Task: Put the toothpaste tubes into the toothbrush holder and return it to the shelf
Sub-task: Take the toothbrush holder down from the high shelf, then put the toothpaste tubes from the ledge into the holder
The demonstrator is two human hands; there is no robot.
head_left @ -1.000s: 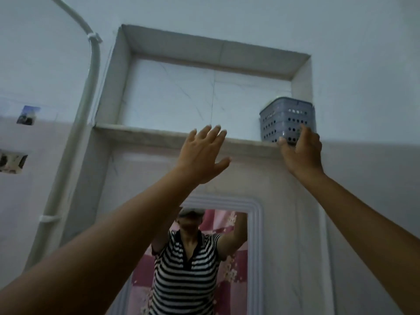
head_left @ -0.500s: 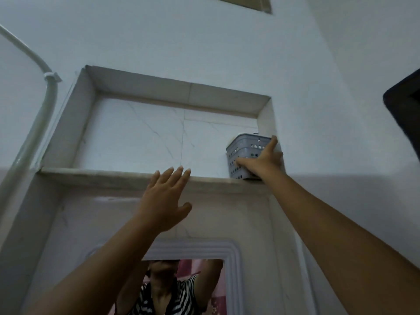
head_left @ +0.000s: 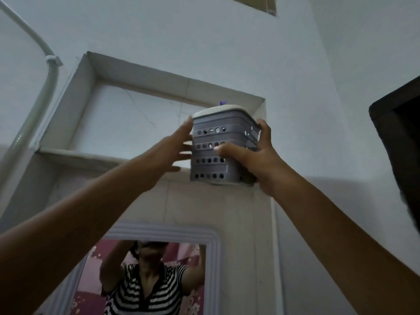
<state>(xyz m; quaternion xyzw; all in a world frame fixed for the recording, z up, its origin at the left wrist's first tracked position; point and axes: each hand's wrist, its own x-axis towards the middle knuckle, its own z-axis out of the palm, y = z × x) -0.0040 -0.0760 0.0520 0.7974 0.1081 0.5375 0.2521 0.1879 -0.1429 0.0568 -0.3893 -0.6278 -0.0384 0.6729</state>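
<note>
The toothbrush holder point(head_left: 211, 153), a grey perforated plastic box with a white rim, is lifted off the shelf ledge point(head_left: 75, 154) and held in the air in front of the wall niche's right end. My right hand point(head_left: 254, 160) grips its right side, thumb across the front. On the holder's left wall lie the spread fingers of my left hand point(head_left: 172, 153). A small purple tip point(head_left: 222, 103) pokes above the rim. No toothpaste tubes are in view.
The recessed niche point(head_left: 136, 119) sits above a white-framed mirror point(head_left: 159, 237), which reflects a person in a striped shirt. A white pipe point(head_left: 45, 87) runs down the left wall. A dark object point(head_left: 400, 142) juts in at the right edge.
The holder has come off the shelf's right corner and moved toward me. My left hand has risen from below the ledge onto the holder's left side.
</note>
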